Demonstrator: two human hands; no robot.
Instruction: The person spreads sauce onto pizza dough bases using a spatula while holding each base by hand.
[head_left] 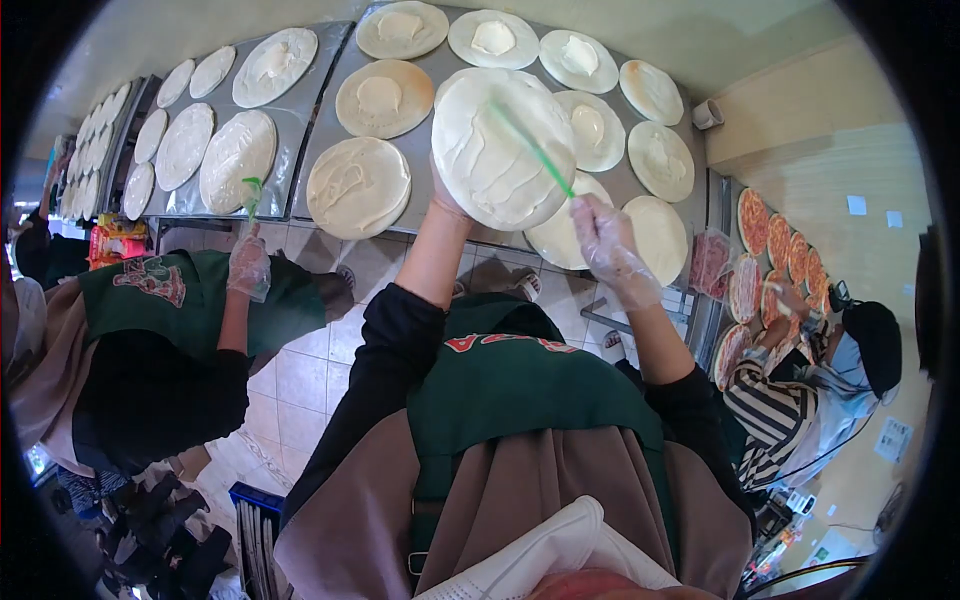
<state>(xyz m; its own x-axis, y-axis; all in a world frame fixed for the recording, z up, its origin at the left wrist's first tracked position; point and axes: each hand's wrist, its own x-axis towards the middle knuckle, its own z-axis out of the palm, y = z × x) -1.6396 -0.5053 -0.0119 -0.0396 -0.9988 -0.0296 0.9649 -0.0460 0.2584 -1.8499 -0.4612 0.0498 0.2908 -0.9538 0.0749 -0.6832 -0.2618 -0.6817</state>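
Observation:
A round pizza base (478, 165) coated in white sauce is raised above the metal table and tilted toward me. My left hand (447, 196) supports it from below at its left edge; most of those fingers are hidden under the base. In my gloved right hand (612, 245) is the handle of a thin green spatula (535, 150), whose blade lies on the white sauce. Swirled ridges mark the coating. Just left of the held base lies another spread base (358, 188), and a plain-edged base (655, 238) sits to the right of it.
Several more bases with dollops of white sauce, such as one base (384, 97), cover the metal table (440, 62). To the left, a co-worker's gloved hand (249, 265) holds a green tool. At right, a person in striped sleeves (765, 415) works beside topped pizzas (778, 242).

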